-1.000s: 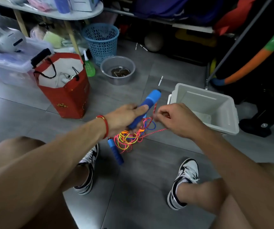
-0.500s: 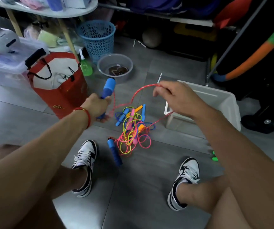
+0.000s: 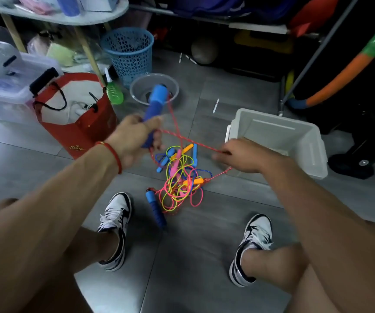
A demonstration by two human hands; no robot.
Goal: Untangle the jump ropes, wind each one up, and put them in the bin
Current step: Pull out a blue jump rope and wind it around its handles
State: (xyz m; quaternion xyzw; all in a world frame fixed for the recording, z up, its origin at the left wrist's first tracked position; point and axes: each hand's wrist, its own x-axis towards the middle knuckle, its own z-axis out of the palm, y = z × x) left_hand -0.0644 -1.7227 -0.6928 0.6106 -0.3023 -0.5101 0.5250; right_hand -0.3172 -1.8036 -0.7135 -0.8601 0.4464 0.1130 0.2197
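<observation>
The left hand grips a blue handle tilted upward, while the right hand pinches its red cord above the tangled ropes on the floor beside the white bin.

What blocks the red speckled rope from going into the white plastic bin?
No solid obstacle; the white plastic bin sits open beside the right hand. But the red speckled rope still runs into the tangled pile.
</observation>
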